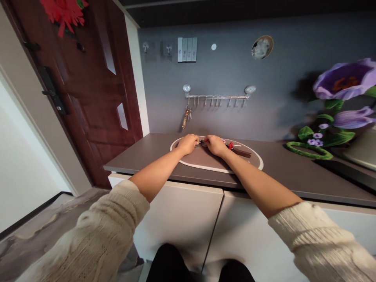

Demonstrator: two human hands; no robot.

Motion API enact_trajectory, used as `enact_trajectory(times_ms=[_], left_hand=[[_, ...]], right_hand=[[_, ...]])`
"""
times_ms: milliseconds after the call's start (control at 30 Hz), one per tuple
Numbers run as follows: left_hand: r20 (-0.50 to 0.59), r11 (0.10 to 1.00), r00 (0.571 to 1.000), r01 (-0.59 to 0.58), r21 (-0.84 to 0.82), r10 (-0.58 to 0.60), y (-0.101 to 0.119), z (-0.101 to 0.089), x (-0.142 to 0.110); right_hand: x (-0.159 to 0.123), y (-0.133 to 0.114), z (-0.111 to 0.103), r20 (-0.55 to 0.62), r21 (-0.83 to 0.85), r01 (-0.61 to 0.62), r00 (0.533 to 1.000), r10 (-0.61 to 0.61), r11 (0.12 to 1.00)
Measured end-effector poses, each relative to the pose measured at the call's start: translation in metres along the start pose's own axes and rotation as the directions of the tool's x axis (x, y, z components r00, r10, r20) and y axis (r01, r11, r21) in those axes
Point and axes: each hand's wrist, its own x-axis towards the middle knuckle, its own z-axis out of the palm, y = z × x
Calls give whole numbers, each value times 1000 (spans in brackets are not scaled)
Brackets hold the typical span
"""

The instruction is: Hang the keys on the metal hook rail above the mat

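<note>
My left hand (pixel 188 144) and my right hand (pixel 215 145) are close together over an oval placemat (pixel 202 163) with a pale rim. Both have their fingers closed in a pinch. Between them shows a small metal key ring (pixel 201 143), held from either side; its finer parts are too small to make out. Just right of my right hand, a red trinket (pixel 231 146) lies on the mat beside a dark brown strap (pixel 243 153). A bit of pink shows behind that hand, partly hidden by it.
The mat lies on a brown countertop (pixel 141 150) above white cabinet doors (pixel 179 207). On the wall behind, a clear hook rail (pixel 217 97) carries a bunch of keys (pixel 187 117) at its left. Purple artificial flowers (pixel 342 84) stand right; a dark red door (pixel 88 86) is left.
</note>
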Motion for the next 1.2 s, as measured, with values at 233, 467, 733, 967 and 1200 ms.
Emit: enact_trajectory(times_ms=[233,467,733,967,1200], left_hand=[[-41,1000,999,6,-12,-6,2,-6,-2],[-123,997,992,1,-76,-10,5,-10,-2],[-211,985,977,-9,-175,-28,4,-10,1],[-267,949,963,-46,-312,-41,2,-8,4],[-301,906,949,-40,-420,-98,5,-12,2]], right_hand=[[-2,-2,-3,5,-12,31,1000,-31,999],[-3,-4,-5,-21,0,80,997,-80,997],[-4,-8,-7,-136,90,124,984,-112,988],[-2,-6,-6,-208,183,168,970,-129,969],[-2,-7,-6,-238,335,211,962,-134,918]])
